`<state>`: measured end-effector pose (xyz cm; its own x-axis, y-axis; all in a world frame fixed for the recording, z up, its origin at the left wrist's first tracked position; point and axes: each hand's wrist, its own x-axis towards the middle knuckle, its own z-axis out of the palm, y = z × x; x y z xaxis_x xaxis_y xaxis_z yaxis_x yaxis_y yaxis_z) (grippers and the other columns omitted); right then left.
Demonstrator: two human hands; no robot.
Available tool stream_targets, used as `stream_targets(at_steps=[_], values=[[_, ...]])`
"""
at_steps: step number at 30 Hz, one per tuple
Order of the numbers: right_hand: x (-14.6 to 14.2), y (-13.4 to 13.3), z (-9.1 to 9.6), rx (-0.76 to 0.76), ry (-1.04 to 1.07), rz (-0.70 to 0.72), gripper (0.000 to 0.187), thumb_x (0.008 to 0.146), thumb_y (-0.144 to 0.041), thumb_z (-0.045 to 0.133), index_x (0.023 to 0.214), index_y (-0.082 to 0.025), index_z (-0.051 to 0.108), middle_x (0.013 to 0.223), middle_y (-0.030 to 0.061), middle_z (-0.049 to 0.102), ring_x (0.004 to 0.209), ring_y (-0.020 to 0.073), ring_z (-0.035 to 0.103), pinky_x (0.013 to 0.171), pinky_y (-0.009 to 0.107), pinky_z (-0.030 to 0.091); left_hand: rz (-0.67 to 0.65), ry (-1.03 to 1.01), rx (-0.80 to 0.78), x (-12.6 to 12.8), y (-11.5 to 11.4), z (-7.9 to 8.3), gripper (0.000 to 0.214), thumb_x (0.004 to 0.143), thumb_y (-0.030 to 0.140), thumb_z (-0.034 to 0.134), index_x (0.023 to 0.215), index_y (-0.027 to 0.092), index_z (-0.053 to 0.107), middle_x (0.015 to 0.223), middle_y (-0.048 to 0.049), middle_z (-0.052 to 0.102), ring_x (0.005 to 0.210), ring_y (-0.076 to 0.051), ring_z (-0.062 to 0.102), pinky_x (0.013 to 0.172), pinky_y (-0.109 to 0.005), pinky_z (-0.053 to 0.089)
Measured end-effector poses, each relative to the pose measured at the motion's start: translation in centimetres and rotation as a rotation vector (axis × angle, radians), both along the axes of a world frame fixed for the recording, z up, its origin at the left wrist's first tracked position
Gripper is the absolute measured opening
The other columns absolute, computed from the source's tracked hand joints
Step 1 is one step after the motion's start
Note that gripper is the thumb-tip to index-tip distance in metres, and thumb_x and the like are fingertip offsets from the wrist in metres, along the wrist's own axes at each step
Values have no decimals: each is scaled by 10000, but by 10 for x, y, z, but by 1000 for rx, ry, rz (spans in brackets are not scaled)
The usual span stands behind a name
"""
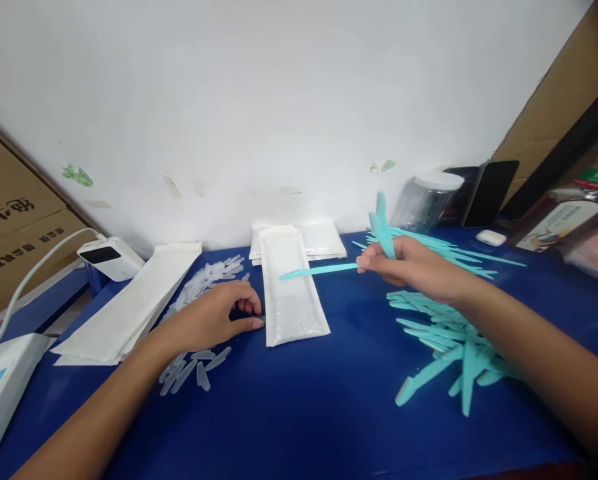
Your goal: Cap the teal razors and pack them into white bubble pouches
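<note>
My right hand (403,263) is closed around several turquoise eyebrow razors. One razor (323,269) sticks out to the left from its fingertips, over a white padded envelope (296,300), while others (383,223) point upward from the grip. Beside the envelope's left edge, my left hand (229,313) is curled, with a small clear blade cover (263,319) at its thumb and fingertips, mostly hidden. Loose translucent blade covers (203,373) lie around and partly under that hand. Below my right wrist spreads a pile of turquoise razors (443,333), and another group (453,250) lies behind it.
More white envelopes lie flat at left (129,307) and against the wall (323,240). A white device with a cable (111,259) and a power strip (9,380) stand at far left. At right are a lidded clear jar (423,200), a phone (491,193) and a bottle (563,207).
</note>
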<state>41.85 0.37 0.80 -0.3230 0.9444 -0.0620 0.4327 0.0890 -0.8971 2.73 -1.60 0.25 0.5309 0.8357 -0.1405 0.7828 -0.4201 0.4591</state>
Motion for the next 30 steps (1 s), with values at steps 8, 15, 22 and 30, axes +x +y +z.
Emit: stream_targets(at_steps=[8, 15, 22, 30], values=[[-6, -4, 3, -22, -7, 47, 459, 903, -670, 748, 890, -213, 793, 609, -69, 262, 550, 113, 235, 534, 311, 203, 90, 25, 66, -2, 3, 3, 308, 987, 534, 652, 935, 236, 705, 939, -38, 715, 846, -233, 640, 741, -346, 483], [-9, -6, 3, -2, -25, 39, 473, 879, -680, 765, 907, -209, 798, 607, -74, 266, 550, 113, 231, 532, 301, 199, 247, -214, 182, -1, 3, 11, 285, 950, 548, 735, 1026, 287, 821, 967, -23, 809, 875, -237, 712, 769, -351, 537], [-13, -10, 3, 45, -50, 59, 491, 893, -702, 741, 940, -218, 811, 623, -64, 293, 554, 116, 272, 538, 293, 211, 291, -457, 131, 14, -4, 10, 275, 870, 533, 844, 966, 277, 867, 977, -40, 848, 899, -243, 771, 840, -363, 628], [-14, -11, 6, 90, -21, 34, 488, 876, -694, 763, 899, -210, 810, 618, -67, 295, 558, 114, 281, 551, 297, 225, 318, -521, 63, 15, -7, 7, 239, 854, 506, 875, 975, 300, 879, 973, -34, 851, 891, -228, 788, 827, -346, 660]])
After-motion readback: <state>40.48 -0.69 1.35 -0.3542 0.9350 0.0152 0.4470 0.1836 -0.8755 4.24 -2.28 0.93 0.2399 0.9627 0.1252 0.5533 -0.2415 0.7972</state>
